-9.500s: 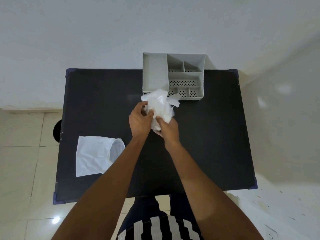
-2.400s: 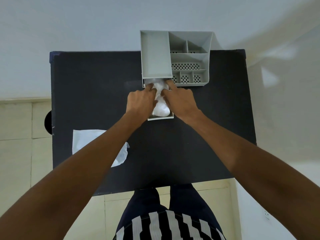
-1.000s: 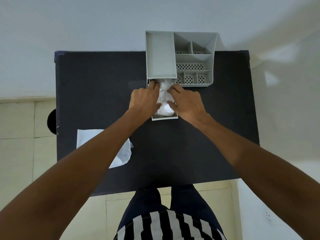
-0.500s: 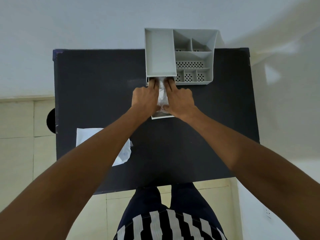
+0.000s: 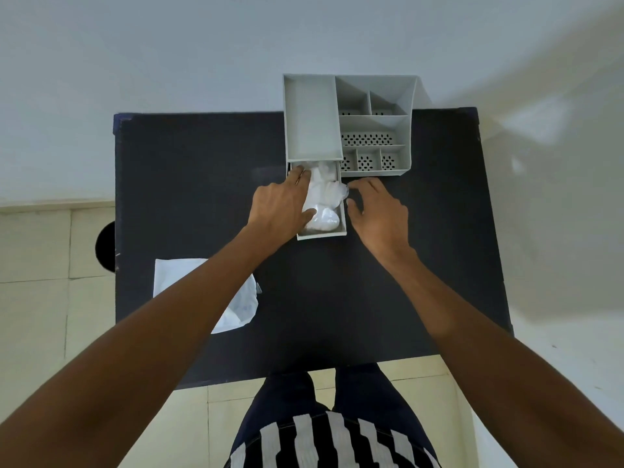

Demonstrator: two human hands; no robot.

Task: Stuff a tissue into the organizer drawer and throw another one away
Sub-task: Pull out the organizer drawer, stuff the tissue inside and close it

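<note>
The head view looks straight down on a black tabletop (image 5: 388, 282) set against a pale wall. At its far edge stands one grey organizer (image 5: 371, 130), with a long tray on its left and six smaller compartments on its right, several with perforated walls. Beneath the long tray, one drawer (image 5: 322, 234) is pulled out toward the person.

There are two tissues. The crumpled tissue (image 5: 322, 201) lies bunched inside the open drawer, filling most of it, and a puff of it bulges over the drawer's right wall. The flat tissue (image 5: 175, 275) lies spread on the tabletop's near-left part, well apart from the organizer; the left forearm crosses above it and hides its middle.

Two bare hands are in view. The left hand (image 5: 280, 206) lies over the drawer's left wall, its fingers (image 5: 300, 175) reaching to the drawer's far end beside the tissue and its thumb pressing on the wad near the front; it covers the drawer's left side. The right hand (image 5: 380, 211) sits just beside the drawer's right wall, fingers loosely spread and gripping nothing, one fingertip close to the bulging puff; whether it touches cannot be told.

A dark round shape (image 5: 105, 246) shows on the tiled floor by the tabletop's left edge. The person's striped top shows at the bottom.
</note>
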